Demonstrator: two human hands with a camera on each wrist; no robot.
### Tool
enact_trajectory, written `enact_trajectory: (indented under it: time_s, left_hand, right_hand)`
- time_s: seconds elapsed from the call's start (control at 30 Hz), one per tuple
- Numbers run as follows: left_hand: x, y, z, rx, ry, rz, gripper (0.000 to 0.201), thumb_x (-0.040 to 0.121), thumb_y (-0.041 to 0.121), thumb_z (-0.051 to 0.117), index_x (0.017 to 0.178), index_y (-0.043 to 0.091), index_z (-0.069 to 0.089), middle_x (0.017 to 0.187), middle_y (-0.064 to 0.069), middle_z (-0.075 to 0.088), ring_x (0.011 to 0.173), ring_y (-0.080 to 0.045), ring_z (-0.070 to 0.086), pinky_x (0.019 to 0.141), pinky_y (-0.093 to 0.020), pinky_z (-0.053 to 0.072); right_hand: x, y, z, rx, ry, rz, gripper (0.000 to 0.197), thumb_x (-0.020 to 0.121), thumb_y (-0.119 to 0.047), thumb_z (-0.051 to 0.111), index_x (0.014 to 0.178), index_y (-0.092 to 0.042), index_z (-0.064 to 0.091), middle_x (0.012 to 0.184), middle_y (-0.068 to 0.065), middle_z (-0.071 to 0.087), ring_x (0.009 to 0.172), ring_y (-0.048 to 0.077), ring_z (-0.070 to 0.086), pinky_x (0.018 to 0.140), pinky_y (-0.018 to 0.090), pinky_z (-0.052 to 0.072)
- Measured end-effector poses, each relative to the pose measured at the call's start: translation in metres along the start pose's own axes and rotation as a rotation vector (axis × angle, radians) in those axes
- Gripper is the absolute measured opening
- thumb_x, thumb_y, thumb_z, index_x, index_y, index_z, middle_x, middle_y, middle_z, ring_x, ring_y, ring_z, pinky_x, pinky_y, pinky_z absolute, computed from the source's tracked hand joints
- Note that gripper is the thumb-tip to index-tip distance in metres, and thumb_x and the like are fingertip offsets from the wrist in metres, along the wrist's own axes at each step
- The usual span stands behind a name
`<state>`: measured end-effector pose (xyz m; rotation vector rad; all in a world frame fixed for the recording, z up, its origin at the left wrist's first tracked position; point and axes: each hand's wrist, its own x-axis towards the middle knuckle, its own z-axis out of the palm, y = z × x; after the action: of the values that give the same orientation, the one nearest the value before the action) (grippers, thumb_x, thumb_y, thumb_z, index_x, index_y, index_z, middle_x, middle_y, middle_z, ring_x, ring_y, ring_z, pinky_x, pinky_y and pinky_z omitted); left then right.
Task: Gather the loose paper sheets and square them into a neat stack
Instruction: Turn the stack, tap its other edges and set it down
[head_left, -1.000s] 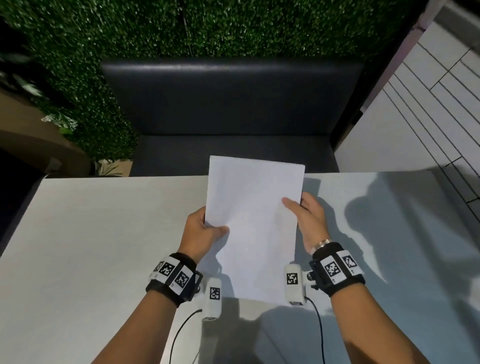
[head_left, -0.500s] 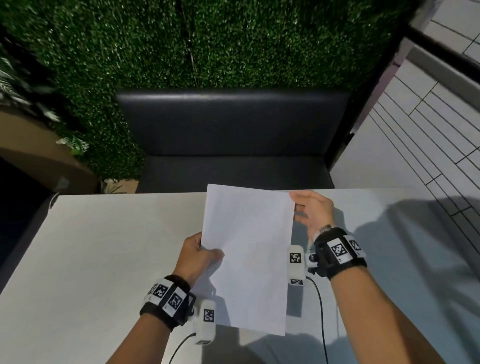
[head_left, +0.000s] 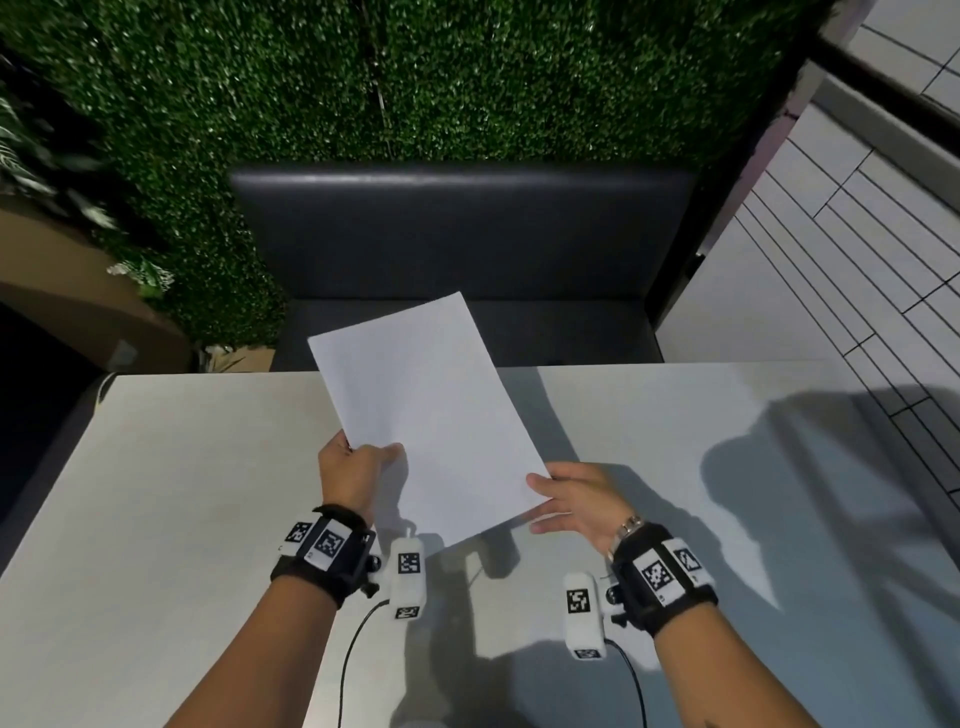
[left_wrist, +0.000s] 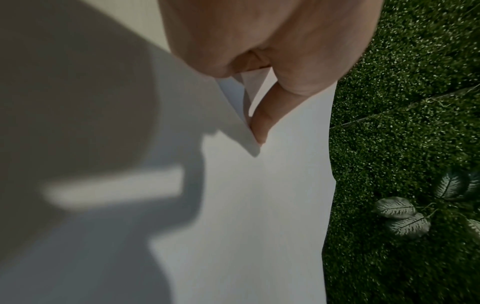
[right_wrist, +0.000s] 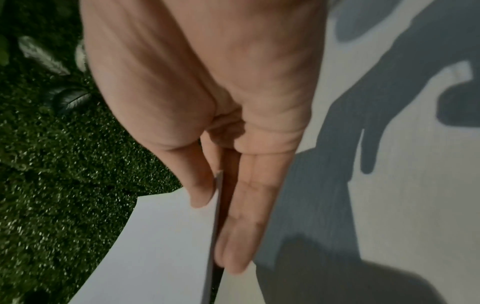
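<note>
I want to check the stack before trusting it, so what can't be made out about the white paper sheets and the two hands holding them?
- Sheet count: the white paper sheets show only the top face in the head view.
- Left hand fingers: hidden under the sheets; the left wrist view shows only the thumb.
- Edge alignment: blurred in the right wrist view, partly covered by the right hand.
- Underside: unseen.

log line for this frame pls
paper stack: held above table, tilted | left hand: pinches left edge | right hand: pinches near-right corner
</note>
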<state>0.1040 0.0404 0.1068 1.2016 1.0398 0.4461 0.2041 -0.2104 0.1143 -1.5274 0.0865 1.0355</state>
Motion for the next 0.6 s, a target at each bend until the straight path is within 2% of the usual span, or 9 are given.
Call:
enact_trajectory:
  time_s: [0.1,0.23,0.37,0.6]
  left_hand:
    - [0.005,0.006,0.001,-0.002,0.014,0.023,0.035,0.078,-0.015,0.069,0.092,0.017,0.069,0.093,0.003,0.072,0.092,-0.027,0.066,0.085,-0.032,0.052]
    - [0.007,0.006,0.005,0.004,0.022,0.025,0.036,0.076,-0.014,0.07,0.102,0.011,0.071,0.096,-0.001,0.074,0.095,-0.03,0.067,0.087,-0.034,0.053]
    - [0.004,0.008,0.01,-0.003,0.03,0.035,0.036,0.076,-0.014,0.07,0.105,0.008,0.071,0.1,-0.006,0.074,0.095,-0.03,0.067,0.083,-0.032,0.053]
    - [0.004,0.007,0.013,-0.021,0.037,0.013,0.036,0.076,-0.014,0.069,0.098,0.013,0.071,0.098,-0.002,0.074,0.1,-0.031,0.067,0.083,-0.031,0.053]
  right_hand:
    - [-0.004,0.008,-0.003,0.097,0.036,-0.028,0.012,0.092,-0.005,0.065,0.103,0.001,0.068,0.095,0.02,0.075,0.089,0.037,0.073,0.083,0.047,0.059]
    - [-0.008,0.012,-0.001,0.211,0.22,-0.077,0.029,0.083,-0.003,0.075,0.108,0.009,0.063,0.092,0.026,0.072,0.082,0.036,0.075,0.072,0.039,0.062]
    - [-0.01,0.015,0.0,0.318,0.342,-0.107,0.027,0.076,-0.001,0.08,0.1,0.008,0.069,0.088,0.027,0.074,0.075,0.035,0.074,0.066,0.037,0.062]
    - [-0.01,0.015,-0.004,0.355,0.342,-0.14,0.016,0.086,0.0,0.07,0.098,0.009,0.069,0.086,0.026,0.069,0.072,0.032,0.07,0.065,0.039,0.062]
